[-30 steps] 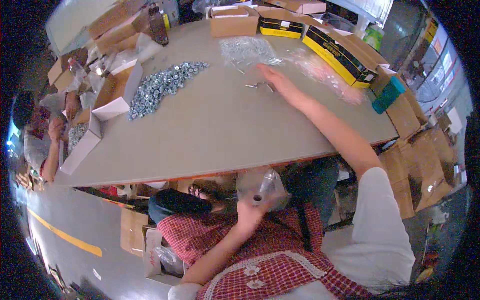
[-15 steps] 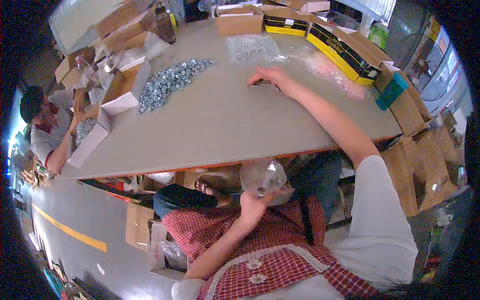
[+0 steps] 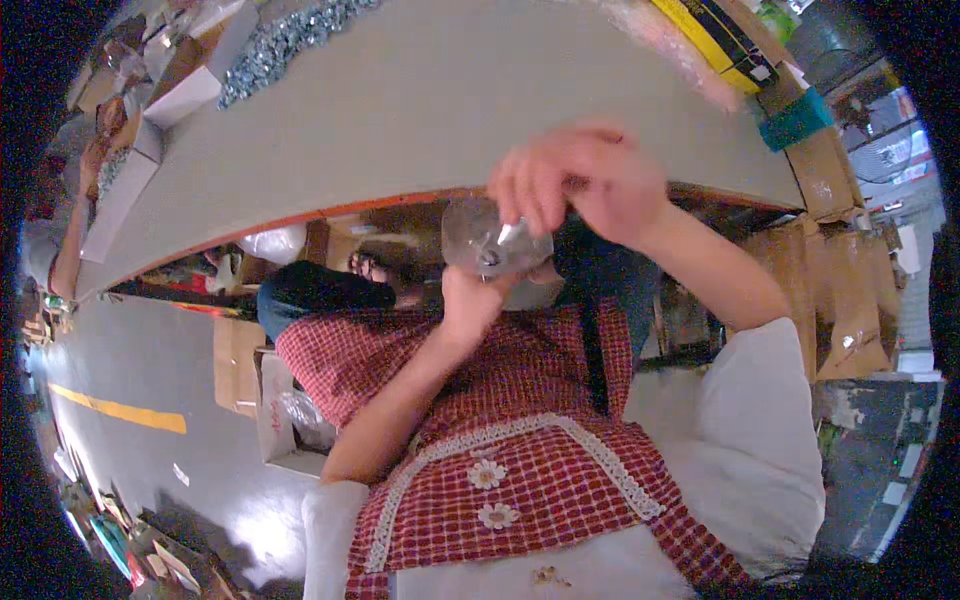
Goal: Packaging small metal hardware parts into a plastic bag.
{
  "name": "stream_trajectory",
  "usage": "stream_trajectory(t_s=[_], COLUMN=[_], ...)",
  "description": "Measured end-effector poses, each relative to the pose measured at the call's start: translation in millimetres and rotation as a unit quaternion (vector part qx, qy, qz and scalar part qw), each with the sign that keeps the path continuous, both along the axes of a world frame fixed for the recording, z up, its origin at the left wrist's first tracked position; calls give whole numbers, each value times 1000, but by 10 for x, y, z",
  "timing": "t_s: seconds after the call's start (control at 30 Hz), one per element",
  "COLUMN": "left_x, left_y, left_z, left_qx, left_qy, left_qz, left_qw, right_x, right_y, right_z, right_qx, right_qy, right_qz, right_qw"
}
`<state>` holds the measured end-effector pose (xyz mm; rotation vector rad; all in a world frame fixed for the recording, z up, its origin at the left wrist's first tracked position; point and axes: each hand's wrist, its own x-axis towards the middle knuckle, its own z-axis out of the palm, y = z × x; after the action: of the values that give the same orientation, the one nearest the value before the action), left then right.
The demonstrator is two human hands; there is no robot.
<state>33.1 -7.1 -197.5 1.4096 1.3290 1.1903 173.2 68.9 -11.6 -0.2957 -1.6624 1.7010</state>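
Right hand (image 3: 580,185) drawn back over the near edge of the surface (image 3: 370,130), fingers curled, hold too blurred to tell, left hand (image 3: 470,300) clasping clear bag (image 3: 465,232)

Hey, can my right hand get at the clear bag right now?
Probably yes: the right hand is just above the clear bag, its fingers overlapping it in view. The left hand holds the bag low down, seemingly leaving the top free.
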Motion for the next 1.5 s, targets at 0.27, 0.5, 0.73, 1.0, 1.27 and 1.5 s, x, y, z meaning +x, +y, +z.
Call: stream_trajectory(t_s=[0.27, 0.5, 0.73, 1.0, 1.27, 1.5], left_x=[139, 0, -607, -909, -777, -579], left_y=[38, 49, -206, -481, -383, -429], left_z=[105, -86, 33, 1152, 1533, 1818], left_qx=[47, 18, 3, 37, 205, 53], left_qy=[-39, 11, 30, -17, 63, -96], left_qz=[10, 33, -139, -185, -7, 27], left_qw=[998, 999, 990, 982, 977, 994], right_x=[43, 98, -48, -418, -201, -69], right_y=[-93, -87, -272, -524, -552, -635], right_z=[-190, -186, -118, -202, 30, 55], right_qx=[-71, -19, 376, 483, 362, 265], right_qy=[2, -75, -198, -183, -237, -206], right_qz=[-27, -54, -41, 8, -210, -240], right_qw=[997, 996, 904, 856, 877, 911])
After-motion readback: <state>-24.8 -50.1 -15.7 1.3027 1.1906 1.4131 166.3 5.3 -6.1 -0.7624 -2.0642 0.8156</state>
